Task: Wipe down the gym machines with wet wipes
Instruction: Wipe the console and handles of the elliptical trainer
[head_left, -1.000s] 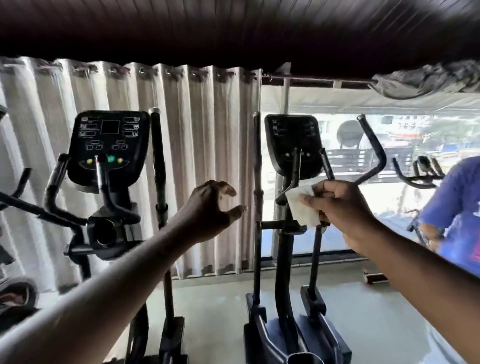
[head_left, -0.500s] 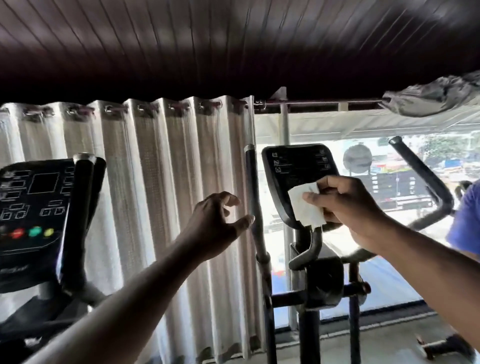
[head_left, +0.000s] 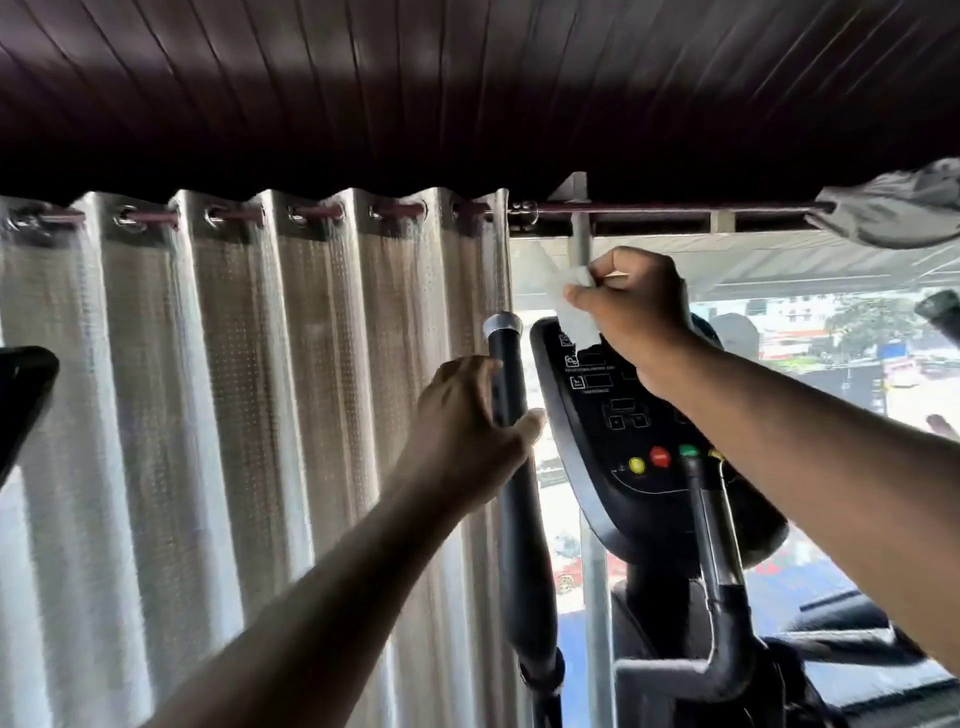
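The right grip (head_left: 636, 317) pinches the white wet wipe (head_left: 575, 318), judged limp and light, against the black console (head_left: 631, 447) just below. The left grip (head_left: 467, 423) clasps the rigid black handlebar pole (head_left: 506, 364).

curtain (head_left: 234, 415) left, console (head_left: 639, 441) right — handlebar (head_left: 519, 519) between

The console (head_left: 623, 441) at centre right is smooth, glossy black plastic; its buttons (head_left: 660, 457) are shiny coloured plastic. The handle pole (head_left: 522, 545) left of it is matt black, topped with a silvery metal cap (head_left: 503, 326). The wipe (head_left: 574, 317) above the console is thin, white and crumpled. The curtain (head_left: 234, 415) filling the left is pale woven cloth with a fine dotted texture, hung on shiny metal eyelets (head_left: 217, 215). The ceiling (head_left: 467, 104) is dark grooved boarding with a dull sheen. At upper right lies rumpled grey cloth (head_left: 893, 213).
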